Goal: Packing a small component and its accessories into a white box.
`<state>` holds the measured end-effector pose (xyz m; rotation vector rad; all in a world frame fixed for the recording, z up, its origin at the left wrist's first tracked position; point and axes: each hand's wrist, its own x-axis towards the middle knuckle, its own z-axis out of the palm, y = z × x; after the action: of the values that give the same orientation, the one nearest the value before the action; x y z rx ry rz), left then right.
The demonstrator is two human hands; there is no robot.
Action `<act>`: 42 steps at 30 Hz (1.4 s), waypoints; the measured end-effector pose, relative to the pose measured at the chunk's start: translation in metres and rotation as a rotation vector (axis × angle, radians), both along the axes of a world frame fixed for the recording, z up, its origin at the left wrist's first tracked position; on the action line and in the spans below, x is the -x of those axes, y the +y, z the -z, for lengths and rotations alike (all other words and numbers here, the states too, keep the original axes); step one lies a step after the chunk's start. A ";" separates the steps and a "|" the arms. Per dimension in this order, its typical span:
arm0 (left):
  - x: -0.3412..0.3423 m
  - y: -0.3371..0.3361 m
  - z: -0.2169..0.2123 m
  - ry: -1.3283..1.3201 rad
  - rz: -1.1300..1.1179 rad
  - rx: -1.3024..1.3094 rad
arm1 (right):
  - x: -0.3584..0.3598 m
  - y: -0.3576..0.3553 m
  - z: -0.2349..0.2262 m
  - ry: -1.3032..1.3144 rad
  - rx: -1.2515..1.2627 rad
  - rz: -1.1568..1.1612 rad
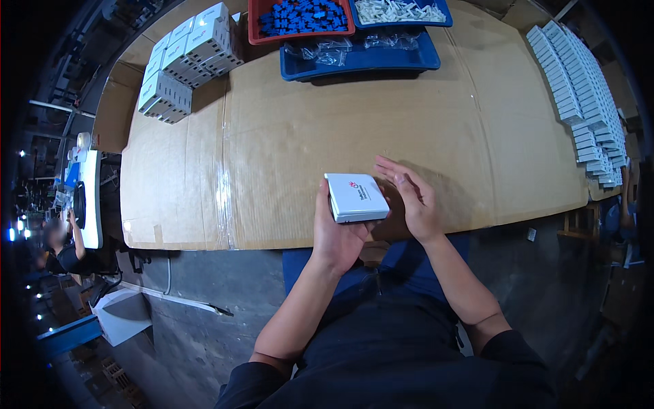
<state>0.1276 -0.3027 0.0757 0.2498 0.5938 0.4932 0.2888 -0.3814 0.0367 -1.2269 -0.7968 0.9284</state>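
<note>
While the cardboard-covered table (pixel 286 157) fills the view, the action sits at its near edge.
Left hand (pixel 337 235): gripping a small flat white box with a red mark on its lid (pixel 355 198), fingers wrapped under it.
Right hand (pixel 412 201): open, palm flat, just beside the box's right edge.
Box position: above the table's near edge.
Far side: red tray of blue parts (pixel 300 17), blue tray (pixel 361 58).
Sides: stacked white boxes (pixel 184 65) left, rows of white boxes (pixel 579 82) right.
</note>
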 end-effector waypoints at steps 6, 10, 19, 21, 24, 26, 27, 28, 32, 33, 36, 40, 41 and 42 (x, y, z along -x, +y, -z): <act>-0.001 -0.013 -0.001 0.311 -0.166 -1.057 | 0.013 -0.008 -0.032 0.051 0.255 0.043; 0.002 -0.008 0.028 0.392 -0.137 -1.407 | 0.033 -0.005 -0.049 0.335 0.251 -0.109; -0.001 -0.003 0.038 0.534 -0.417 -1.577 | 0.076 0.001 -0.046 0.389 0.106 0.015; 0.000 0.000 0.034 0.619 -0.460 -1.658 | 0.079 -0.002 -0.046 0.403 0.141 -0.010; 0.000 -0.003 0.037 0.621 -0.480 -1.596 | 0.085 -0.007 -0.040 0.306 0.131 -0.021; 0.001 -0.006 0.035 0.651 -0.474 -1.589 | 0.088 -0.009 -0.043 0.239 0.136 0.009; 0.001 -0.007 0.035 0.681 -0.467 -1.582 | 0.088 -0.008 -0.045 0.239 0.137 0.008; 0.001 -0.007 0.035 0.682 -0.468 -1.581 | 0.088 -0.008 -0.047 0.204 0.143 0.005; 0.001 -0.008 0.037 0.661 -0.483 -1.560 | 0.092 -0.007 -0.050 0.165 0.177 0.063; 0.001 -0.010 0.037 0.639 -0.492 -1.531 | 0.093 -0.007 -0.049 0.166 0.177 0.061; 0.003 -0.009 0.035 0.644 -0.463 -1.522 | 0.094 -0.007 -0.047 0.091 0.139 0.099; 0.004 -0.009 0.038 0.624 -0.448 -1.533 | 0.082 -0.010 -0.038 0.099 0.224 -0.022; 0.000 -0.007 0.038 0.607 -0.432 -1.476 | 0.073 -0.010 -0.037 0.062 0.354 -0.158; -0.002 -0.006 0.037 0.590 -0.416 -1.419 | 0.068 -0.009 -0.038 0.061 0.353 -0.157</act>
<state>0.1299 -0.3089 0.0387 1.6857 0.7810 1.2181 0.2203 -0.3903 0.0749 -1.4465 -0.7058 1.2682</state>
